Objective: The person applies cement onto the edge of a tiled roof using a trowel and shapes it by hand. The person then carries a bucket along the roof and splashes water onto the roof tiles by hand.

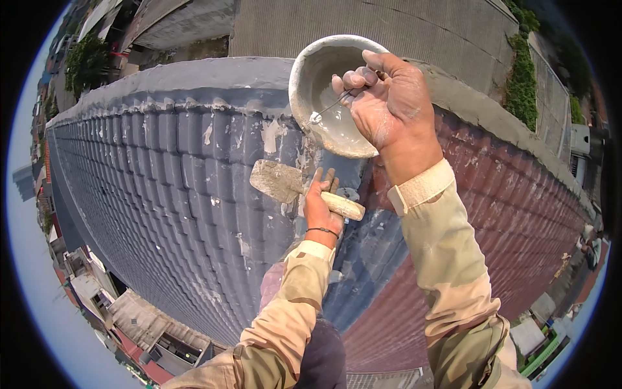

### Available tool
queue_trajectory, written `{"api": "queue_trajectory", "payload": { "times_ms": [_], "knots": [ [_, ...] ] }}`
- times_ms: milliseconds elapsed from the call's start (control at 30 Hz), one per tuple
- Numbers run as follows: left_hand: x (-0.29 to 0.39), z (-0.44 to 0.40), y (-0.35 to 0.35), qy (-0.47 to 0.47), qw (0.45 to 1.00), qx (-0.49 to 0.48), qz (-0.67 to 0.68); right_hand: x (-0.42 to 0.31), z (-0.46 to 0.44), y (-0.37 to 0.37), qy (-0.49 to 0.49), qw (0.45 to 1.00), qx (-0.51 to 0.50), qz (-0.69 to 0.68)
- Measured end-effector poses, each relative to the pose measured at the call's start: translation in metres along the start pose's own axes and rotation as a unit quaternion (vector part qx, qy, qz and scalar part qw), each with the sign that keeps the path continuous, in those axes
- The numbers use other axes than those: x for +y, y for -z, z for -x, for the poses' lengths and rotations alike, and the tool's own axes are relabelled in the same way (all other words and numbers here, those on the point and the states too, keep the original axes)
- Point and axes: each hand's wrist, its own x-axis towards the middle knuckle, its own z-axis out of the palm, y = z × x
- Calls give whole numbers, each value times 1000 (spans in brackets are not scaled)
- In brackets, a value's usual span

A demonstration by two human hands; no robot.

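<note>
My left hand (322, 214) is closed around the pale wooden handle (345, 207) of a trowel, low over the roof tiles. The trowel's blade (276, 181) points left and is coated with dried grey mortar. My right hand (395, 107) is raised above a pale, mortar-stained bucket (301, 74), palm turned up and fingers curled. A thin wire (332, 107) runs from its fingers to the bucket's inner wall and looks like the bucket's handle. Wet grey residue shows inside the bucket, though my right hand hides part of it.
Grey-blue tiles (175, 188) slope away left, and dark red tiles (505, 201) right. A mortared ridge (194, 78) runs along the top, with a corrugated roof (414, 29) beyond. Mortar patches (273, 135) mark the tiles. Lower buildings (149, 321) lie past the roof edge.
</note>
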Motion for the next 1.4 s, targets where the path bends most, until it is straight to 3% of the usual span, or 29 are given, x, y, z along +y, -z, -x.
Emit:
{"api": "queue_trajectory", "payload": {
  "times_ms": [167, 233, 267, 300, 333, 367, 433, 467, 500, 567, 600, 667, 733, 900, 933, 1000, 1067, 1100, 1133, 1233, 1300, 1333, 1400],
  "knots": [
    [31, 1, 10, 35, 998, 27, -35, 1, 0, 1, -9, 1000, 8, 10],
    [47, -17, 38, 54, 986, 37, -151, -1, 1, 5, -14, 1000, 0, 11],
    [53, -27, 55, 50, 987, 40, -147, -2, 1, 6, -14, 1000, -10, 10],
    [60, -41, 72, 21, 966, 53, -252, -2, 1, 4, -16, 1000, 0, 5],
    [67, -62, 94, -10, 933, 67, -354, -2, 1, 1, -20, 1000, -8, 6],
    [75, -105, 136, -65, 817, 23, -573, -3, 3, -3, -20, 1000, 11, 2],
    [86, -137, 158, -114, 631, 77, -763, -1, 6, -5, -14, 999, 30, 3],
    [92, -135, 148, -117, 609, 174, -765, 0, 7, -2, -17, 999, 34, 4],
    [93, -156, 164, -115, 610, 175, -764, 2, 6, 1, -25, 999, 24, 6],
    [106, -206, 193, -136, 527, 149, -825, 3, 7, 3, -28, 999, 0, 33],
    [110, -229, 207, -136, 529, 146, -825, 3, 8, 4, -26, 999, 3, 36],
    [110, -264, 230, -135, 473, 105, -864, 2, 10, 7, -50, 998, -12, 43],
    [114, -241, 200, -79, 521, 153, -836, -5, 4, 12, -75, 996, -22, 44],
    [107, -247, 217, 12, 557, 158, -815, 14, 29, -4, -29, 996, -73, 36],
    [102, -245, 215, 8, 558, 156, -815, 11, 26, -4, -22, 997, -69, 24],
    [86, -193, 172, -92, 567, 261, -776, 2, 12, 0, -19, 999, -37, 31],
    [60, -181, 161, -120, 835, 108, -525, -2, 4, 5, -17, 999, -9, 46],
    [51, -139, 125, -19, 921, 11, -390, 0, 3, 6, -17, 999, -8, 33],
    [43, -88, 79, 84, 964, -87, -238, 3, 4, 4, -16, 1000, -8, 20],
    [0, -53, 18, 127, 965, -183, -138, 9, 15, -5, 6, 999, 51, -5],
    [-26, -70, -4, 106, 971, -215, 23, 4, 25, -5, 3, 995, 95, -22],
    [-31, -77, -9, 108, 969, -220, 23, 1, 32, -1, 8, 995, 94, -20],
    [-45, -90, -18, 139, 962, -171, 161, -3, 48, 12, 5, 995, 102, -23]
  ]
}}
